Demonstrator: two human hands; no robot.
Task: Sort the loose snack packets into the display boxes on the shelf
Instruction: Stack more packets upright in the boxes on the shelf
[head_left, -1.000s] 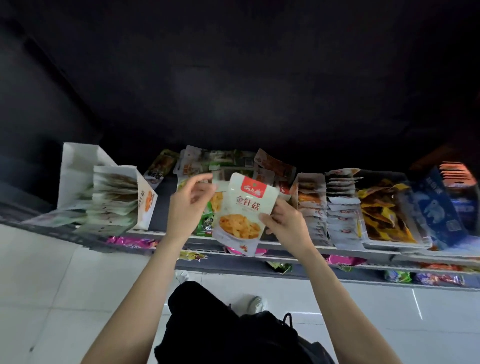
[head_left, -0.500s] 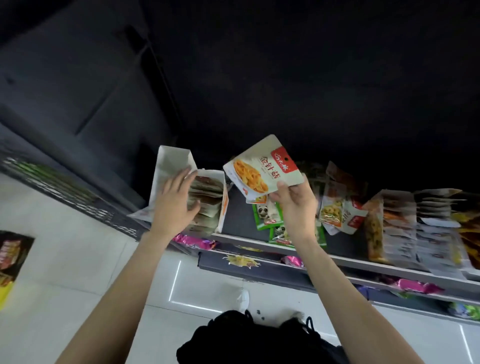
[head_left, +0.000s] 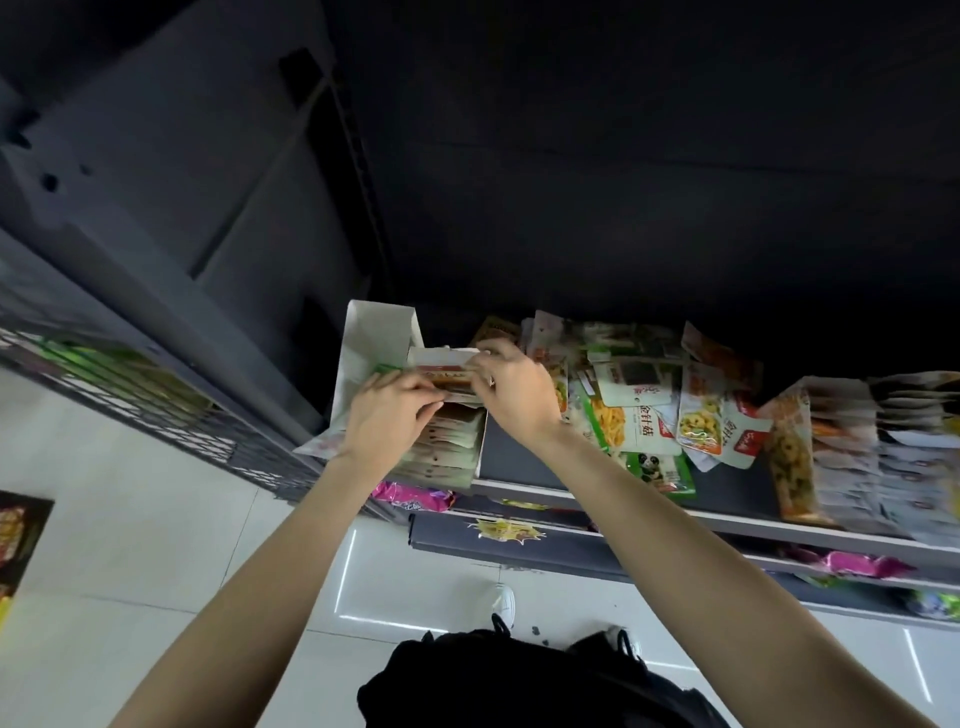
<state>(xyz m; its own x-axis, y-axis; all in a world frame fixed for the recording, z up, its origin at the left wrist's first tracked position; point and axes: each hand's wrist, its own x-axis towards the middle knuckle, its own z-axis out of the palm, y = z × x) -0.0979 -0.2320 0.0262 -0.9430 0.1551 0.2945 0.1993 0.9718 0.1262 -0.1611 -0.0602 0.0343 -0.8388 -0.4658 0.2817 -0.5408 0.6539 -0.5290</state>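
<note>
Where the dark underside of an upper shelf fills the top of the view, a grey shelving unit stands on a pale tiled floor (head_left: 145, 545), whose glossy tiles catch thin streaks of light. A dark metal grille (head_left: 171, 415) runs along the left, with blurred green packaging behind it. The shelf (head_left: 524, 462) at hand height has a dark top and a pale front edge; lower shelves beneath it carry pink and yellow wrappers. At the left end of the shelf stands a white display box (head_left: 374, 332), its tall back flap raised, with a row of snack packets (head_left: 447, 447) standing in it front to back. To the right lies a loose heap of packets (head_left: 639, 395), white, orange and green, some overlapping and tilted, and farther right another row of packets (head_left: 852, 457) stands on edge. Both hands meet over the top of the display box: the left hand (head_left: 387, 421) has its fingers curled on the upper edges of the standing packets, and the right hand (head_left: 514, 395) pinches a packet (head_left: 449, 375) with a red-trimmed top at the back of the row, just behind the others. A white shoe (head_left: 504, 605) shows on the floor below.
</note>
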